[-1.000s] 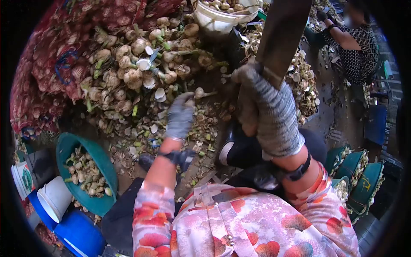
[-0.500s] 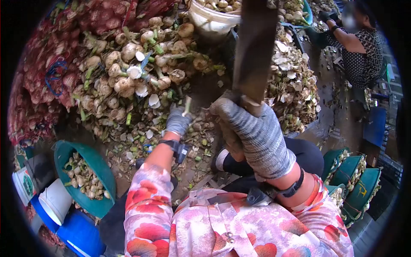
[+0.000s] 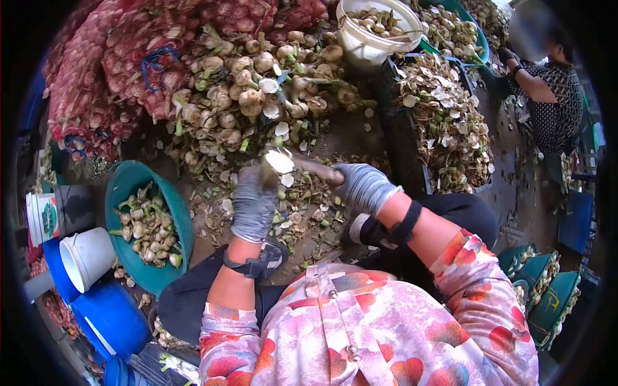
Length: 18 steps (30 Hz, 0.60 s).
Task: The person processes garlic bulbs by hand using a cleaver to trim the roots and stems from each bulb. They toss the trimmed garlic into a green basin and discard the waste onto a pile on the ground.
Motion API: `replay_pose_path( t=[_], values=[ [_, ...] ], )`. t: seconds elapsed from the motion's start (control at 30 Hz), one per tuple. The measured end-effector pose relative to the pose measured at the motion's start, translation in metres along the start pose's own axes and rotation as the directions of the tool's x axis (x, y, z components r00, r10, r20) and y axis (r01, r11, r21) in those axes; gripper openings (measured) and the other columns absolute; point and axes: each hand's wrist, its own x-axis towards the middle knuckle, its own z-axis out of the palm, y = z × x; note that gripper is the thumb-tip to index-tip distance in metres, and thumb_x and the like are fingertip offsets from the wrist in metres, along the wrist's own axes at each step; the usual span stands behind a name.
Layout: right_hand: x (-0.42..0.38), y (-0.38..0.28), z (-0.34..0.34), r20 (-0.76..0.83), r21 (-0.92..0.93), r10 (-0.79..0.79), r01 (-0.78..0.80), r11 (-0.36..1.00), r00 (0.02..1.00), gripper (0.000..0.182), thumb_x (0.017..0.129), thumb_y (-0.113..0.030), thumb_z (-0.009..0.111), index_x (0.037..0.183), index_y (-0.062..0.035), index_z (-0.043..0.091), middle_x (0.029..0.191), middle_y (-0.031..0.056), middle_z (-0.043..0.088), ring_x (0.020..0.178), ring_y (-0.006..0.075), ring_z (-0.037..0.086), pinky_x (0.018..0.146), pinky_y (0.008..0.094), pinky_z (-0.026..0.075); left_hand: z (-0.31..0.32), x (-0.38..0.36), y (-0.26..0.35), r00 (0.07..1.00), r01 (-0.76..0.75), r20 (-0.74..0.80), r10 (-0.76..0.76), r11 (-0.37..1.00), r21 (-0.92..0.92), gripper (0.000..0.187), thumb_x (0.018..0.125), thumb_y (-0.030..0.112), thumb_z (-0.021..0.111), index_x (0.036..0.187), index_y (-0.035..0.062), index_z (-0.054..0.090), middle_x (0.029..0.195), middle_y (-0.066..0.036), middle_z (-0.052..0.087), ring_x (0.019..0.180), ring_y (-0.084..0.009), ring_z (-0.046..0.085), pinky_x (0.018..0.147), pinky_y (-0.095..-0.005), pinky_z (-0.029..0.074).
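My left hand (image 3: 253, 201), in a grey knit glove, is closed around a garlic bulb (image 3: 280, 161) with a pale, freshly cut face. The gloved right hand (image 3: 364, 187) grips a knife (image 3: 317, 168) that points left, its far end close beside the bulb; motion blur hides whether they touch. Beyond both hands lies a heap of garlic bulbs (image 3: 232, 90) with roots and short green stems. Trimmings and cut pieces (image 3: 302, 215) litter the ground below the hands.
A green basin (image 3: 183, 228) of garlic stands at left, near a white bucket (image 3: 89, 260) and blue tubs. Red mesh sacks (image 3: 96, 83) rise at far left. Right of the heap is a crate of peelings (image 3: 450, 122). A person (image 3: 557, 96) works at upper right.
The knife, raised upright close to the camera before, has come down to the bulb. My left hand has moved from the ground scraps and now shows the garlic's cut face. The view has shifted.
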Motion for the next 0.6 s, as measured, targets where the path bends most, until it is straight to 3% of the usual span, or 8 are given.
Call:
replay_pose_path(
  t=[0.13,0.2,0.23,0.4,0.47,0.53,0.57,0.6],
  values=[
    [0.024,0.051,0.02,0.265,-0.315,0.057,0.031,0.949,0.963,0.028,0.085,-0.029,0.062,0.103,-0.0084,0.068,0.085,0.0197,0.068,0.083,0.0349,0.066,0.074,0.0422,0.052,-0.028,-0.019,0.0,0.954,0.211,-0.118,-0.277,0.893,-0.397,0.019,0.092,0.019,0.056,0.091,0.0003,0.059,0.081,-0.014,0.056,0.077,-0.0277,0.056,0.07,-0.0421,0.044],
    [0.012,0.022,0.02,-0.122,-0.098,-0.315,0.304,0.947,0.941,0.036,0.088,-0.039,0.061,0.095,-0.0035,0.067,0.075,0.0181,0.064,0.074,0.0313,0.064,0.07,0.0399,0.05,-0.034,-0.024,0.013,0.98,-0.1,-0.178,0.088,0.993,-0.055,0.025,0.082,0.01,0.068,0.103,0.0011,0.057,0.094,-0.011,0.059,0.079,-0.0193,0.057,0.072,-0.0322,0.049],
    [-0.006,-0.024,0.001,-0.088,0.347,-0.003,0.033,0.937,0.996,0.046,0.087,-0.047,0.062,0.09,-0.0011,0.064,0.068,0.0149,0.058,0.066,0.0252,0.056,0.065,0.0378,0.048,-0.032,-0.027,0.023,0.971,-0.147,-0.192,0.143,0.989,-0.006,0.029,0.08,0.012,0.07,0.105,0.0023,0.058,0.101,-0.013,0.057,0.088,-0.0236,0.057,0.078,-0.0355,0.049],
    [-0.019,-0.074,-0.001,-0.241,0.612,-0.237,0.336,0.716,0.941,0.038,0.085,-0.038,0.068,0.087,-0.0011,0.059,0.065,0.0109,0.057,0.064,0.0203,0.052,0.064,0.037,0.047,-0.016,-0.029,0.051,0.981,-0.156,-0.135,0.142,0.983,-0.096,0.042,0.074,0.008,0.076,0.111,0.0047,0.058,0.115,-0.015,0.053,0.1,-0.0314,0.056,0.089,-0.0394,0.048],
    [-0.013,-0.075,0.007,-0.254,0.601,-0.202,0.318,0.734,0.946,0.029,0.083,-0.027,0.07,0.091,-0.0011,0.059,0.069,0.0105,0.059,0.065,0.0203,0.054,0.065,0.0365,0.048,-0.004,-0.033,0.046,0.909,0.083,-0.16,-0.384,0.544,-0.835,0.045,0.073,0.01,0.076,0.114,0.0055,0.057,0.12,-0.018,0.05,0.103,-0.0344,0.055,0.09,-0.0402,0.049],
    [-0.01,-0.077,0.017,-0.425,0.612,-0.244,0.475,0.632,0.872,0.026,0.082,-0.02,0.069,0.096,-0.0009,0.059,0.076,0.0119,0.062,0.067,0.0204,0.055,0.066,0.0354,0.049,0.007,-0.033,0.03,0.897,0.009,-0.241,-0.369,0.562,-0.827,0.036,0.08,0.006,0.071,0.114,0.0042,0.057,0.098,-0.009,0.062,0.088,-0.0219,0.062,0.081,-0.0316,0.052],
    [-0.024,-0.082,0.011,-0.418,0.563,-0.187,0.415,0.715,0.889,0.029,0.081,-0.017,0.069,0.103,-0.0021,0.058,0.084,0.0153,0.065,0.073,0.0249,0.06,0.07,0.0361,0.05,0.005,-0.038,0.026,0.976,0.055,-0.179,-0.126,0.933,-0.357,0.033,0.083,0.006,0.067,0.115,0.004,0.057,0.097,-0.008,0.063,0.089,-0.0226,0.063,0.082,-0.0322,0.052],
    [-0.024,-0.081,0.017,-0.413,0.563,-0.194,0.417,0.713,0.89,0.029,0.081,-0.017,0.069,0.103,-0.0021,0.058,0.084,0.0153,0.065,0.073,0.0249,0.06,0.07,0.0361,0.05,0.003,-0.041,0.022,0.999,-0.045,0.025,0.04,0.971,0.235,0.03,0.086,0.007,0.062,0.115,0.0039,0.057,0.096,-0.007,0.064,0.09,-0.0234,0.064,0.083,-0.0329,0.052]
  ],
)
